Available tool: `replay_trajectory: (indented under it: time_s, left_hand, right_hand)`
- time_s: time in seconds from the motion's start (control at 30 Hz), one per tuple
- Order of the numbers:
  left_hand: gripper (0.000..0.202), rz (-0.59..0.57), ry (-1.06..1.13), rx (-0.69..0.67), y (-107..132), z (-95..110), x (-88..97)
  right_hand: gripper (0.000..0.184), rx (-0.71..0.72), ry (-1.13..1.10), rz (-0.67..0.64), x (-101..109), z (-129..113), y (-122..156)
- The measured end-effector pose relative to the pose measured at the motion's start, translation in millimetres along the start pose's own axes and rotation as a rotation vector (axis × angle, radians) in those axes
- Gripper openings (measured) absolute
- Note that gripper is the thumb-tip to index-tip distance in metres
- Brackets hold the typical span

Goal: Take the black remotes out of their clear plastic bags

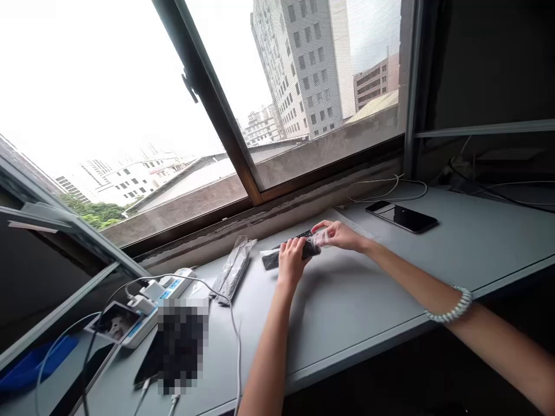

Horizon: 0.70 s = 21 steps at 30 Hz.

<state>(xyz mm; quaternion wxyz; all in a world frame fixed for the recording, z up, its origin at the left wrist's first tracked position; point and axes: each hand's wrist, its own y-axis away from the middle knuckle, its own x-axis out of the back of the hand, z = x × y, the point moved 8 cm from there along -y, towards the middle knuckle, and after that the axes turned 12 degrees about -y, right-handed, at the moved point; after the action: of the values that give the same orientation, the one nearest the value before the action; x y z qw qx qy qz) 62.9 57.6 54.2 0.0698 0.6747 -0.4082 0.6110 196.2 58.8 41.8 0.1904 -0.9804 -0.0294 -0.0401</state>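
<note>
My left hand [291, 261] is closed around a long black object [271, 261], partly in clear plastic, just above the desk. I cannot make out its exact kind. At its right end my right hand [340, 236] pinches the crumpled clear plastic wrapping [319, 238] between thumb and fingers. Just behind my hands lies another dark, narrow thing [299, 234], mostly hidden by them. To the left, long dark items in clear plastic sleeves [234, 271] rest on the desk.
A black phone [402, 216] and a looped white cable [385, 190] lie at the right on the grey desk [368, 300]. At the left are a power strip [173, 289] with plugs, a charging dark device [150, 358], trailing cables and a blue object [39, 361]. A window stands behind.
</note>
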Motion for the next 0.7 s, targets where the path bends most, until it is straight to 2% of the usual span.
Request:
replay_trajectory:
  time_s: [0.23, 0.33, 0.53, 0.7]
  left_hand:
    - [0.033, 0.025, -0.071, 0.050, 1.2, -19.9, 8.9]
    - [0.029, 0.032, -0.068, 0.129, 5.5, -33.1, 8.1]
    - [0.026, -0.018, -0.008, 0.296, 14.8, -58.4, -3.1]
    - [0.027, 0.037, 0.055, 0.496, 24.3, -82.1, 1.2]
  right_hand:
    - [0.019, 0.011, -0.060, 0.063, 3.7, -7.9, -2.5]
    - [0.020, -0.021, -0.098, 0.163, 14.1, -6.8, -1.6]
    - [0.027, -0.144, -0.314, 0.452, 43.9, 10.3, 2.8]
    - [0.044, -0.227, -0.461, 0.553, 58.1, 22.5, 4.2]
